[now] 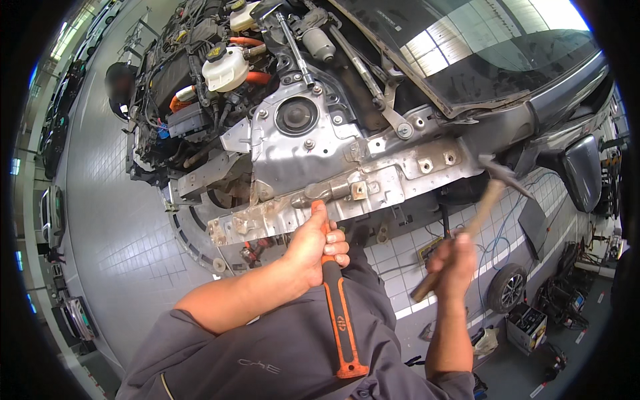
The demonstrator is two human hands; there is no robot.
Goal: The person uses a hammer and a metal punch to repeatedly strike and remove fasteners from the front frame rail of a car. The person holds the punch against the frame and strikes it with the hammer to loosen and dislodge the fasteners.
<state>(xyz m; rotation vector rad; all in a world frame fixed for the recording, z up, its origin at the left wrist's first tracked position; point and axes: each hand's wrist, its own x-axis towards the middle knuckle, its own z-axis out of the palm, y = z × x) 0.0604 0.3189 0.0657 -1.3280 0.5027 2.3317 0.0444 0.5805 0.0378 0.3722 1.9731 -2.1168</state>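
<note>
My left hand [308, 248] is wrapped round the upper handle of an orange-and-black hammer [339, 313]. That hammer's metal head lies against the bare, scuffed fender rail [403, 179] of a car body, and its handle hangs down toward my lap. Off to the right, my right hand [455, 262] grips a wooden-handled hammer [487, 202], slightly blurred. Its head is up near the windshield end of the rail, apart from the other hammer. Behind the rail rises the silver strut tower [267, 152] with a round black mount [297, 116].
The exposed engine bay [193, 73] holds a white reservoir [225, 71] and orange hoses. A side mirror [581, 173] juts out at right. On the floor are a wheel [507, 288], a box [527, 328] and loose parts. Another person [121, 87] is at far left.
</note>
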